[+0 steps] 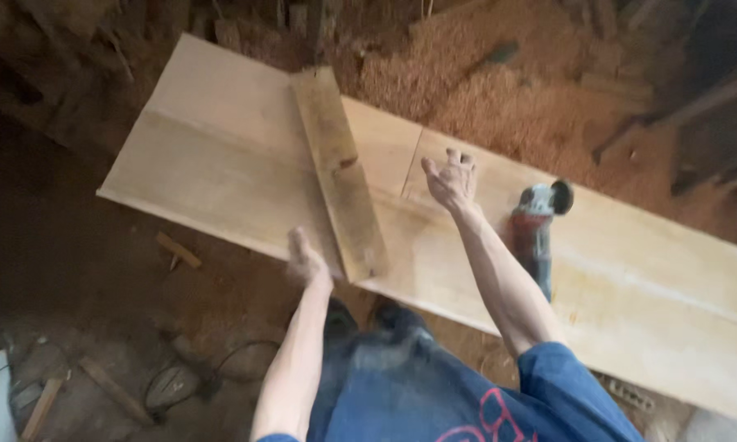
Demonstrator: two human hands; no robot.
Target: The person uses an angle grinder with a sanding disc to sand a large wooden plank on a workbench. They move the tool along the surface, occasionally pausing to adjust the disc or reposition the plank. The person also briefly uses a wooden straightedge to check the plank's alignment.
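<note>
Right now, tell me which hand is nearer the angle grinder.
Right. The right hand hovers open over the board, just left of the angle grinder. The left hand is farther away, at the near edge by the narrow plank.

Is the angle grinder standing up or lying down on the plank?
Lying down. The angle grinder rests on its side on the wide plank, disc end away from the person, with neither hand on it.

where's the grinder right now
The grinder lies on the wide board, right of centre in the head view, just beside the right forearm and right of the right hand.
</note>
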